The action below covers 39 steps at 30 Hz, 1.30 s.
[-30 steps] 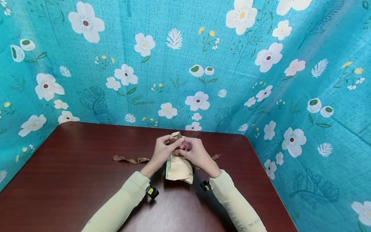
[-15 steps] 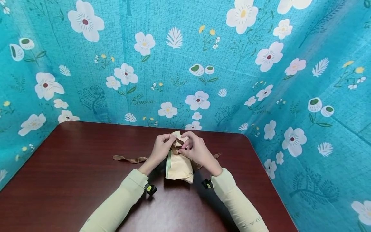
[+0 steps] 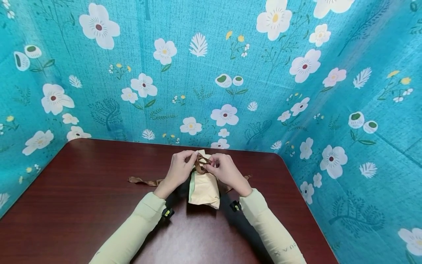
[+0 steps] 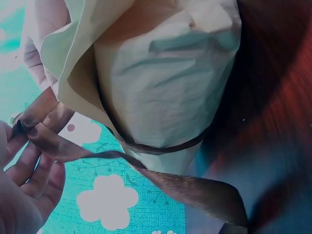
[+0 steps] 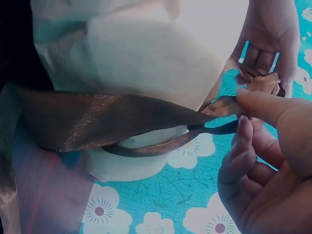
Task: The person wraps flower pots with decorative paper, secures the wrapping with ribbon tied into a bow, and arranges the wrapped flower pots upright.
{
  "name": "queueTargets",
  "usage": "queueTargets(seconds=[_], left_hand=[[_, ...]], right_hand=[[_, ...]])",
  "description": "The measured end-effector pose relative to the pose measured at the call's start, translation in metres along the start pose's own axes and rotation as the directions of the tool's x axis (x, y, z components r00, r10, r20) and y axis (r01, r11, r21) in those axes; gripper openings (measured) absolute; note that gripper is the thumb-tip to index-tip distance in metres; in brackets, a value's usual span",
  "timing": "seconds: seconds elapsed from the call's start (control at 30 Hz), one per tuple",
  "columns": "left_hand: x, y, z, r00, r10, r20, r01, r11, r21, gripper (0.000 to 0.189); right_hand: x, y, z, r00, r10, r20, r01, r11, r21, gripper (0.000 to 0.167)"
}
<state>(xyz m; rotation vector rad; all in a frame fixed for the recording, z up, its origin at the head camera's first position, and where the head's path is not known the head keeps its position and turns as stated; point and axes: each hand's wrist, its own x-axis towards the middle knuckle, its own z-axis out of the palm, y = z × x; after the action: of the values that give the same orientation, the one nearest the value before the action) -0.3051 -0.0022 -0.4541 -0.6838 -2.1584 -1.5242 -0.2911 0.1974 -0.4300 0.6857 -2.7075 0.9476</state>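
A cream bag [image 3: 203,191] with a pale green side edge stands on the table, gathered near its top by a brown satin ribbon [image 3: 200,168]. In the left wrist view, the ribbon [image 4: 146,151] wraps round the neck of the bag [image 4: 170,83]. My left hand [image 3: 178,170] pinches a looped part of the ribbon at the neck's left; its fingertips are partly hidden. From the right side, my right hand [image 3: 225,171] pinches the ribbon between thumb and finger, seen closely in the right wrist view. The bag's contents are hidden.
One loose ribbon tail [image 3: 143,181] lies on the dark red table [image 3: 99,205] to the left, and another ribbon tail [image 3: 247,177] shows at the right. A blue flowered cloth [image 3: 204,91] hangs behind the table and along its sides.
Both hands were close together at the bag's neck and have moved apart, the left one leftward. More of the ribbon loops now shows between them. The bag has stayed in place.
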Motion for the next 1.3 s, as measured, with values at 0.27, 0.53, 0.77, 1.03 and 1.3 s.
queueTargets(seconds=[0.27, 0.53, 0.77, 1.03, 1.3], left_hand=[[-0.001, -0.006, -0.001, 0.993, 0.075, -0.096, -0.075, 0.997, 0.000, 0.025], [0.000, -0.005, -0.005, 0.992, 0.026, -0.120, -0.032, 0.998, -0.048, 0.025], [-0.003, -0.009, -0.010, 0.990, -0.012, -0.142, 0.003, 0.998, -0.062, 0.025], [-0.006, -0.013, -0.013, 0.988, -0.047, -0.148, 0.036, 0.996, -0.076, 0.025], [-0.007, -0.016, -0.017, 0.988, -0.066, -0.141, 0.056, 0.996, -0.071, 0.027]], right_hand=[[0.006, 0.006, 0.002, 0.999, -0.013, -0.041, 0.011, 0.999, -0.044, 0.021], [0.010, 0.010, 0.003, 0.997, -0.015, -0.078, 0.014, 1.000, -0.011, 0.023], [0.010, 0.011, 0.004, 0.997, 0.022, -0.074, -0.017, 0.998, 0.063, 0.020], [0.008, 0.011, -0.003, 0.999, 0.034, -0.037, -0.031, 0.995, 0.096, 0.012], [-0.004, 0.015, -0.016, 0.989, -0.001, 0.148, -0.027, 0.981, 0.192, 0.026]])
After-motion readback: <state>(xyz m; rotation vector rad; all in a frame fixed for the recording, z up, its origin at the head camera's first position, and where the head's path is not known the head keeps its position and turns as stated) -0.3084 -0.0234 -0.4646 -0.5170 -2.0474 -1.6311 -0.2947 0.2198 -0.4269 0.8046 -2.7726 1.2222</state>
